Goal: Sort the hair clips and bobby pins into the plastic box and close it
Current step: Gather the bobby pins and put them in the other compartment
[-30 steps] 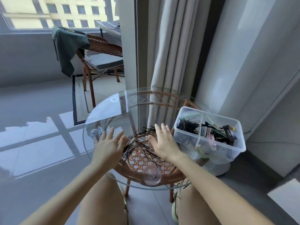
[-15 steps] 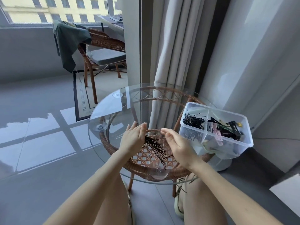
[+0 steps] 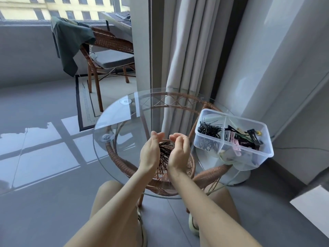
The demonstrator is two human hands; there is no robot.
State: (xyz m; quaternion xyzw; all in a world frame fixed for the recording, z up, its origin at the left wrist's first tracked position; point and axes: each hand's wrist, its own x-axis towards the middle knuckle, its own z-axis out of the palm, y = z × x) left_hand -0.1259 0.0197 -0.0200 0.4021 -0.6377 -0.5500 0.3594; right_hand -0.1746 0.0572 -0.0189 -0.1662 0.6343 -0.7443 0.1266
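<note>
Since the earlier frame, both hands have been drawn together: the left hand (image 3: 150, 154) and right hand (image 3: 179, 153) are cupped around a bundle of bobby pins (image 3: 164, 157) on the glass table (image 3: 114, 122), perhaps just lifted. To the right, the open plastic box (image 3: 236, 154) holds pins and hair clips (image 3: 243, 139) in separate compartments.

Home sunroom: curtains (image 3: 185, 56), wicker chair (image 3: 108, 49), window (image 3: 53, 9).
</note>
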